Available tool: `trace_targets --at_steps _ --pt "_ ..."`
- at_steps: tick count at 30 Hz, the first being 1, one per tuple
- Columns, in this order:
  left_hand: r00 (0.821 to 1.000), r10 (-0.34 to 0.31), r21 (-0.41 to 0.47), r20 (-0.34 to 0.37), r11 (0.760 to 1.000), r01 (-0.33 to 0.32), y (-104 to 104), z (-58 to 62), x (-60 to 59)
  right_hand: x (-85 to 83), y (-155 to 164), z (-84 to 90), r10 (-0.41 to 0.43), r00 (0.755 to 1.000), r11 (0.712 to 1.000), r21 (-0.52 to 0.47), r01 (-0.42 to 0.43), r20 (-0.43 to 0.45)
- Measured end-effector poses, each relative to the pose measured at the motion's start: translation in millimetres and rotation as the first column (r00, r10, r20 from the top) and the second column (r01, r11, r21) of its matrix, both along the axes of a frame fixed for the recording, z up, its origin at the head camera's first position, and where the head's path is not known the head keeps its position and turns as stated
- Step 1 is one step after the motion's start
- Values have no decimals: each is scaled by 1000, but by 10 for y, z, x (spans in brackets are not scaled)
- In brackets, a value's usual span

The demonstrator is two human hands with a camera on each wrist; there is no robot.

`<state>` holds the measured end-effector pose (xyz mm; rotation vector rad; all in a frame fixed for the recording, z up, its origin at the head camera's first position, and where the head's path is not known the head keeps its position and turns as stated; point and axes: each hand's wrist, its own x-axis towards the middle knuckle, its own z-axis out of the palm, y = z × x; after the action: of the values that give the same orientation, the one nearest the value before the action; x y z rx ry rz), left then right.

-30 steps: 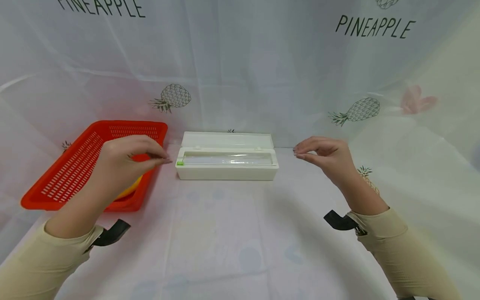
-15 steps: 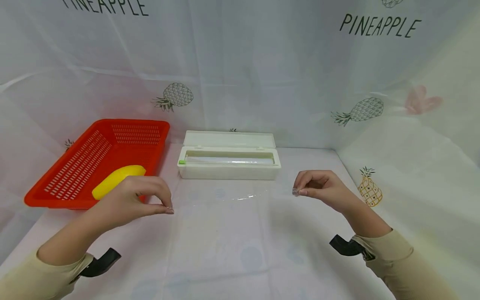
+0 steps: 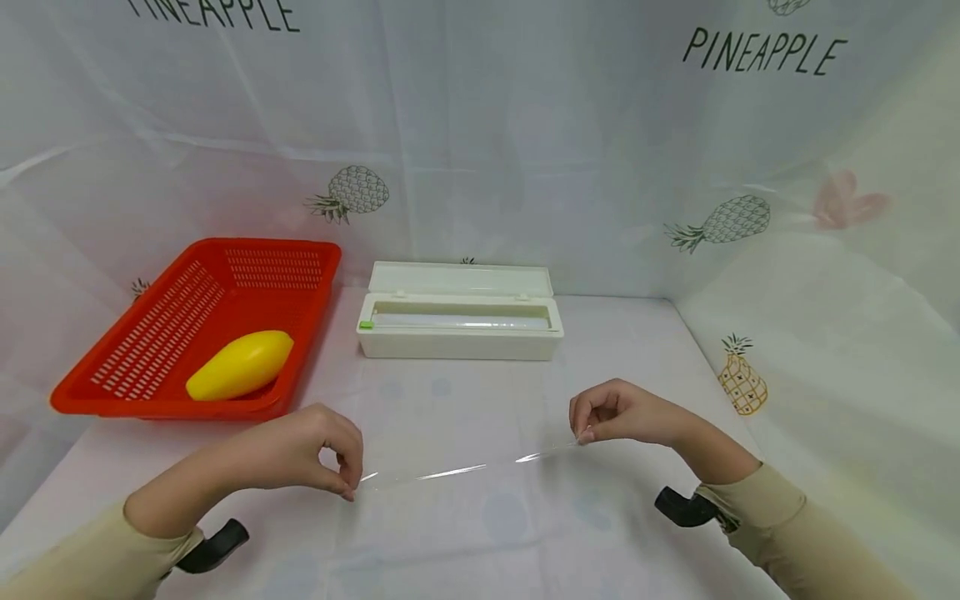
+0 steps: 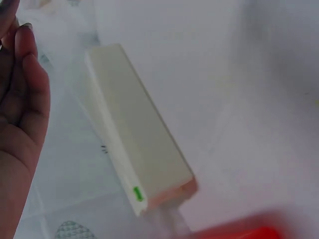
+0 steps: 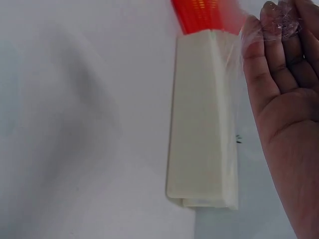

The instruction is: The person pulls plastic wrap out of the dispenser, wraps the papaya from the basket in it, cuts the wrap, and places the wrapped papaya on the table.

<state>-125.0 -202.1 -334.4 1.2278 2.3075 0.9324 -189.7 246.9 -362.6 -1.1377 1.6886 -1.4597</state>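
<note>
The clear film (image 3: 452,472) hangs above the table (image 3: 637,325), one end pinched in your left hand (image 3: 300,447), the other in your right hand (image 3: 630,414) — apparently to spread it — with the lid-up white box (image 3: 461,347) beyond, near the red basket (image 3: 165,407)

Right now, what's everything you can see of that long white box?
The white box, plastic-looking and long, sits upright on the table, right of the red basket. Its lid stands open along the back, and a glossy roll shows inside. A green tab sits near its front left corner. Neither the left hand nor the right hand touches it; whether the clear film they hold joins it, I cannot tell.
</note>
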Motion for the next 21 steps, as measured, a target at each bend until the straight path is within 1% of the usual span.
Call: trace_targets --at_steps 4,7,9,12,17,19,21 --pt "1000 -12 -71 20 997 13 6 -138 -7 -21 -76 -204 22 1000 999 44 -23 22" --pt "999 0 -121 39 993 5 19 -265 -15 -21 -129 -351 29 999 996 80 -33 44" --pt "998 8 -149 54 989 0 33 -354 -26 -18 -151 -439 38 998 995 94 -41 40" --pt "998 9 -181 59 984 2 53 -475 -40 -11 -172 -539 49 999 992 118 -51 23" --pt "1000 -27 -209 9 978 29 96 -638 -63 -6 -176 -647 66 998 983 172 -65 -1" --pt "998 -55 -216 -35 975 46 115 -689 -69 -10 -177 -680 76 997 979 193 -71 -16" --pt "994 -82 -219 -75 974 63 127 -730 -77 -14 -180 -711 95 994 976 199 -83 -52"
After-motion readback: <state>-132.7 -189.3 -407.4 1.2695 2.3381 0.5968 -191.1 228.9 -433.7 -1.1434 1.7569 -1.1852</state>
